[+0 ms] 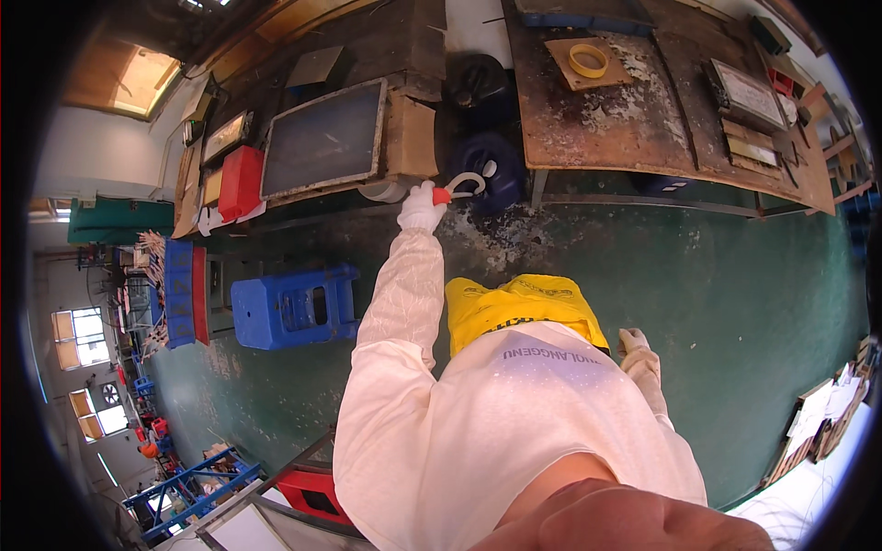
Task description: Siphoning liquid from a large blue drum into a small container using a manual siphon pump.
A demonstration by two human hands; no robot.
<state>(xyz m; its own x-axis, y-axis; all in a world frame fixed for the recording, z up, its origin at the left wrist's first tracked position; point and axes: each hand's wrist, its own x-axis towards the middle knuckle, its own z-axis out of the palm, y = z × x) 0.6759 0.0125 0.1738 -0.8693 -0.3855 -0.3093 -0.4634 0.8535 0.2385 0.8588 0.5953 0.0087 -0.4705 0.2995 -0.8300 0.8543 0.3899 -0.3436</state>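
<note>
My left hand (422, 208), in a white glove, is closed on a red-handled tool (442, 196) with a pale curved end. That end reaches over a dark blue plastic drum (501, 174) standing on the floor between two tables. Just left of the hand, a white round container (384, 191) shows partly below the table edge. My right hand (632, 341), also in a light glove, hangs low beside my body, away from any object. Its fingers are too small and unclear to read. A yellow apron (522, 303) covers my front.
A framed screen (326, 138) and a red box (242, 182) rest on the left table. The right table (602, 124) bears a yellow tape roll (588, 61). A dark container (480, 87) stands behind the drum. On the green floor at left is a blue stool (294, 308).
</note>
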